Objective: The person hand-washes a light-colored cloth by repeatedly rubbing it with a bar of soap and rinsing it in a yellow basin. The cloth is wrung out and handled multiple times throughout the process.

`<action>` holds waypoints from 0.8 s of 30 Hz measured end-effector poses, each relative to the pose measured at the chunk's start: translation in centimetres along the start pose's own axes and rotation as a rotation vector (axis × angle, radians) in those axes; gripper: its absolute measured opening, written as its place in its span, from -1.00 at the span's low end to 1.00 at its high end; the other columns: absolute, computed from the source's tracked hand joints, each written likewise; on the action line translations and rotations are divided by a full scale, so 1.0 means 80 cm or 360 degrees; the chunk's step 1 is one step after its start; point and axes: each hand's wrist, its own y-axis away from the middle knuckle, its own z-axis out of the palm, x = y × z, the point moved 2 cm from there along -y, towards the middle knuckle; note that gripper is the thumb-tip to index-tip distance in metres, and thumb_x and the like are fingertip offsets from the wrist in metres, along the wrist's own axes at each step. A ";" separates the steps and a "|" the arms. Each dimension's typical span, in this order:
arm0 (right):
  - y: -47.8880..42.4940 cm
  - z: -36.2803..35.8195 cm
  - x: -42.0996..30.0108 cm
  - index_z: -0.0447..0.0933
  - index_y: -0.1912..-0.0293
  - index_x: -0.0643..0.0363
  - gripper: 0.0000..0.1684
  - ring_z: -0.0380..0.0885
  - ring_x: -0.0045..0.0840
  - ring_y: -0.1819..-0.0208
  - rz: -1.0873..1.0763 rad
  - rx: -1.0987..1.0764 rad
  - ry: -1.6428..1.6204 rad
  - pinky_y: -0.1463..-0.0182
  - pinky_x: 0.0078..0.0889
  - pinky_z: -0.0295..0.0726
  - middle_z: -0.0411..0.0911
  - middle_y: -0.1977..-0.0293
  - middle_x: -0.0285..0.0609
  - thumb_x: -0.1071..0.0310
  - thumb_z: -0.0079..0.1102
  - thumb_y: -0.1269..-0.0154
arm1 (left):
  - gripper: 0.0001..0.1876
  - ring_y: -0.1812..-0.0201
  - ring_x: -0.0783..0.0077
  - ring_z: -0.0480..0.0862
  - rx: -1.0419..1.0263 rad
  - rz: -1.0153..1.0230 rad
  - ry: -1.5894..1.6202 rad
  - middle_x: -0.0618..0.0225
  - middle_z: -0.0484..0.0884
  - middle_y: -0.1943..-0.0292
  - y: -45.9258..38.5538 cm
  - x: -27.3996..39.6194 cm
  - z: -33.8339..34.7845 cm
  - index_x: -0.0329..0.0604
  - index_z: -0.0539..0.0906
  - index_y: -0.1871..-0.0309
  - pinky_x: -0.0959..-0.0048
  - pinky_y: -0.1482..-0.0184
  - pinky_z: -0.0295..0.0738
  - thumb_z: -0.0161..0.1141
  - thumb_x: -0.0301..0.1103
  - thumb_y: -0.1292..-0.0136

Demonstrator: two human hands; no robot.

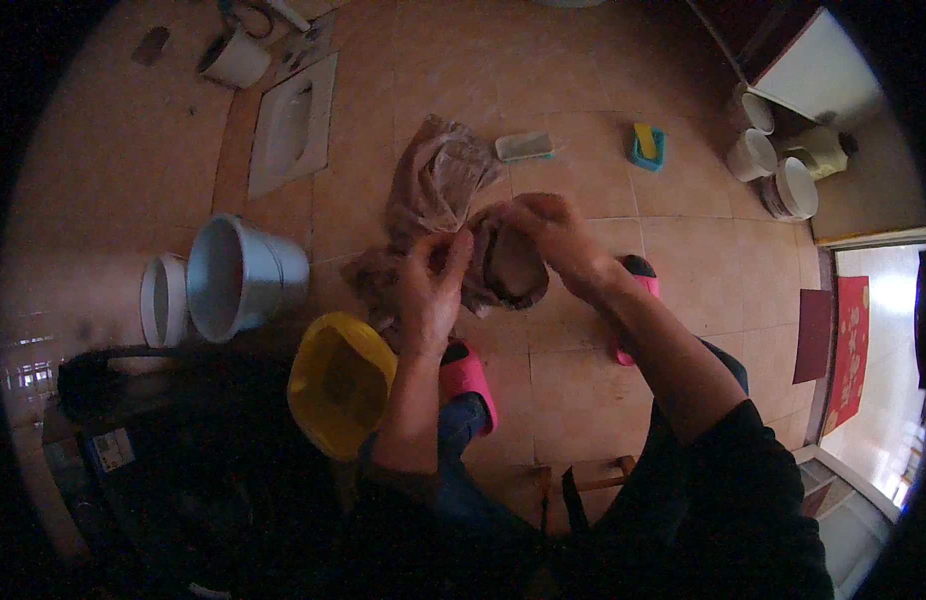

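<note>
A wet-looking, brownish cloth garment point(440, 176) lies crumpled on the tiled floor in front of me, its near part raised between my hands. My left hand point(435, 292) pinches the fabric with thumb and fingers near the middle. With bent fingers, my right hand point(553, 236) grips the upper edge of a dark-rimmed opening in the same cloth. More bunched cloth hangs left of my left hand. Just beyond the garment are a small pale tray point(524, 145) and a teal container point(648, 150) with a yellow item on it.
A yellow basin point(339, 382) stands by my left foot, in a pink slipper point(467, 379). Left of it are a light-blue bucket point(245, 277) and a white basin point(163, 300). A squat toilet point(294, 124) is set in the floor at upper left. White buckets point(752, 155) stand at upper right.
</note>
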 end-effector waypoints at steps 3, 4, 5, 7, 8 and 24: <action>0.005 0.002 -0.027 0.41 0.18 0.34 -0.66 0.42 -0.58 0.22 0.0073 0.0073 -0.0361 0.16 -0.56 0.42 0.47 0.30 -0.18 0.23 -0.09 -0.22 | -0.63 0.37 0.56 0.45 -0.0049 -0.0033 0.0080 0.32 0.49 0.39 0.006 0.005 0.008 -0.34 0.44 0.28 0.61 0.29 0.36 0.13 -0.14 -0.10; 0.005 0.004 -0.027 0.39 0.16 0.34 -0.65 0.43 -0.57 0.22 0.0073 0.0093 -0.0449 0.14 -0.54 0.42 0.47 0.29 -0.17 0.23 -0.10 -0.23 | -0.62 0.37 0.55 0.45 -0.0068 -0.0081 0.0185 0.33 0.48 0.37 0.005 0.000 0.010 -0.33 0.43 0.26 0.61 0.30 0.37 0.13 -0.13 -0.10; 0.005 0.007 -0.027 0.38 0.14 0.34 -0.64 0.43 -0.56 0.21 0.0074 0.0113 -0.0537 0.12 -0.53 0.43 0.47 0.28 -0.17 0.22 -0.12 -0.24 | -0.61 0.36 0.55 0.46 -0.0086 -0.0129 0.0289 0.33 0.48 0.35 0.002 -0.008 0.012 -0.33 0.42 0.24 0.62 0.31 0.38 0.13 -0.13 -0.10; 0.004 0.007 -0.023 0.35 0.12 0.35 -0.62 0.44 -0.52 0.21 0.0076 0.0162 -0.0656 0.13 -0.49 0.44 0.46 0.27 -0.14 0.21 -0.14 -0.25 | -0.60 0.35 0.54 0.47 -0.0109 -0.0167 0.0455 0.33 0.47 0.32 0.003 -0.009 0.016 -0.31 0.41 0.20 0.63 0.33 0.40 0.13 -0.11 -0.10; 0.000 0.006 -0.017 0.35 0.12 0.36 -0.61 0.45 -0.50 0.23 0.0080 0.0182 -0.0692 0.15 -0.47 0.44 0.46 0.26 -0.12 0.21 -0.15 -0.25 | -0.59 0.34 0.55 0.47 -0.0105 -0.0158 0.0511 0.33 0.46 0.31 0.004 -0.008 0.016 -0.30 0.41 0.20 0.63 0.34 0.41 0.12 -0.10 -0.09; -0.009 0.000 -0.008 0.42 0.26 0.31 -0.57 0.50 -0.45 0.42 0.0284 -0.0258 -0.0903 0.33 -0.47 0.50 0.50 0.40 -0.15 0.08 -0.15 -0.24 | -0.69 0.27 0.60 0.43 -0.0333 0.0033 0.0683 0.40 0.44 0.24 0.015 0.013 0.008 -0.17 0.43 0.18 0.61 0.21 0.32 -0.02 -0.12 -0.18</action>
